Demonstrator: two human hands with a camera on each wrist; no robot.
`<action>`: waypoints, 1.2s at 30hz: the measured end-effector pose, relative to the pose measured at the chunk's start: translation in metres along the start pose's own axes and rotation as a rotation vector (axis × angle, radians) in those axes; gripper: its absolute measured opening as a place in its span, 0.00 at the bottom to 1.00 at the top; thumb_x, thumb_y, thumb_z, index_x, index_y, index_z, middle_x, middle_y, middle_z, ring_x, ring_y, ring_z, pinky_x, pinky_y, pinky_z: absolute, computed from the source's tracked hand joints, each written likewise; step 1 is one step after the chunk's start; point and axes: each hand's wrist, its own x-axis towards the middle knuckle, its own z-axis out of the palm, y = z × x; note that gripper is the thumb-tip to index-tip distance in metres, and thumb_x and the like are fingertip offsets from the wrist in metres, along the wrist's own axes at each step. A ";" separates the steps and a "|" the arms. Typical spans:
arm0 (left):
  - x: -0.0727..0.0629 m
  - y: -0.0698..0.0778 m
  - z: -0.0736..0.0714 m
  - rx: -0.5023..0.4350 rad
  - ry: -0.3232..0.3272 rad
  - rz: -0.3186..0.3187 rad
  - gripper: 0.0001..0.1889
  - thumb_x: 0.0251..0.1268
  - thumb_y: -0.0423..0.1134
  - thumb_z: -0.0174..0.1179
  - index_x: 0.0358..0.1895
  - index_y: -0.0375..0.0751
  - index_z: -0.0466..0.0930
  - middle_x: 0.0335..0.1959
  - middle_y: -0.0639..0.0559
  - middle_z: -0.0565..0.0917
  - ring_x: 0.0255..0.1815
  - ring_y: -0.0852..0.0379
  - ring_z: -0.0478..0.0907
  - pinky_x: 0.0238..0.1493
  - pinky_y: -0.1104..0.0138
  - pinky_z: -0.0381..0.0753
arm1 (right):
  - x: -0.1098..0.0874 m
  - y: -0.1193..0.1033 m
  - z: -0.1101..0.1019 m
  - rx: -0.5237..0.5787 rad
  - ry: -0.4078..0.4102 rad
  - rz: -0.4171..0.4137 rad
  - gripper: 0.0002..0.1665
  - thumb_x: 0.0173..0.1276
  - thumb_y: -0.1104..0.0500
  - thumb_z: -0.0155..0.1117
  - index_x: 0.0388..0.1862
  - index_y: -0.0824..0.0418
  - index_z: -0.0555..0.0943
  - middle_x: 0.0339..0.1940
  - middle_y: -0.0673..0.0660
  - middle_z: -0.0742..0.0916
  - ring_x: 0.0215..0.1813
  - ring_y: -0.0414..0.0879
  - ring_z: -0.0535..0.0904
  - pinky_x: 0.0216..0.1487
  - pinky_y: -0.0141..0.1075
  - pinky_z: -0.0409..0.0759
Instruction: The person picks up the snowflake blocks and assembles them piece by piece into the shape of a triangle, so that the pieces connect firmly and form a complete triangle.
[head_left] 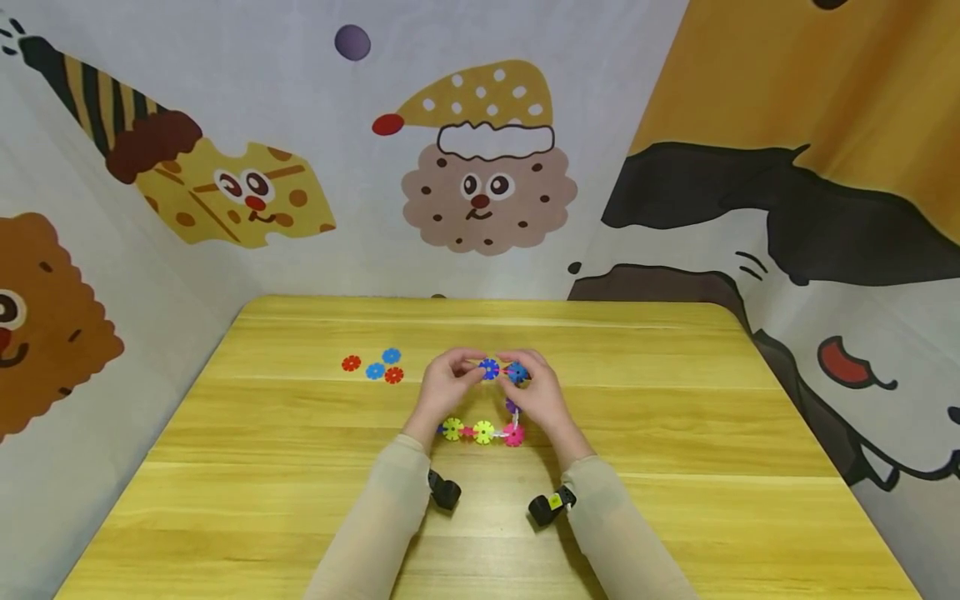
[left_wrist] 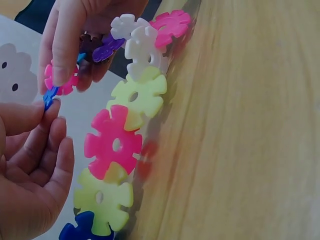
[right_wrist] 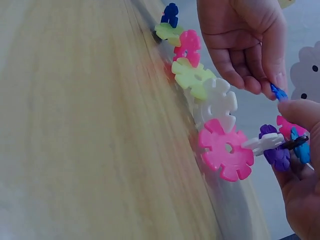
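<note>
A chain of interlocked plastic snowflake discs runs between my hands and down onto the table. My left hand (head_left: 442, 390) pinches the dark blue disc (head_left: 489, 369) at the chain's upper end between thumb and fingers. Joined to it is a pink disc (left_wrist: 62, 81), gripped by my right hand (head_left: 538, 393). Near the right fingers hang a light blue disc (head_left: 517, 372) and a purple disc (right_wrist: 274, 149). Lower down come white discs (right_wrist: 217, 104), a pink disc (right_wrist: 227, 150) and yellow discs (head_left: 483, 432), with another dark blue disc (left_wrist: 84, 227) at the far end.
Loose red discs (head_left: 351, 363) and blue discs (head_left: 392, 356) lie on the wooden table (head_left: 262, 500), left of my hands. A curtain with cartoon prints (head_left: 487, 200) hangs behind the table's back edge.
</note>
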 end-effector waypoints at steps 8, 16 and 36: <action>0.001 -0.005 0.001 -0.004 0.007 -0.014 0.15 0.63 0.31 0.67 0.52 0.40 0.83 0.34 0.49 0.87 0.37 0.53 0.82 0.42 0.61 0.82 | 0.004 -0.001 0.003 -0.046 -0.061 -0.042 0.23 0.59 0.64 0.76 0.54 0.58 0.84 0.50 0.56 0.84 0.53 0.52 0.79 0.58 0.48 0.78; 0.000 -0.011 -0.013 0.046 -0.016 0.010 0.15 0.66 0.34 0.66 0.54 0.36 0.82 0.39 0.46 0.87 0.42 0.50 0.83 0.45 0.58 0.82 | 0.005 -0.001 0.003 -0.049 -0.057 -0.009 0.21 0.58 0.63 0.77 0.52 0.59 0.85 0.49 0.57 0.85 0.52 0.53 0.80 0.57 0.47 0.78; -0.003 -0.045 -0.132 0.254 0.137 -0.059 0.21 0.68 0.34 0.63 0.62 0.30 0.77 0.53 0.35 0.83 0.53 0.40 0.78 0.55 0.50 0.77 | 0.004 0.001 0.003 -0.026 -0.051 0.008 0.21 0.59 0.64 0.76 0.53 0.59 0.85 0.50 0.57 0.84 0.53 0.53 0.80 0.57 0.47 0.79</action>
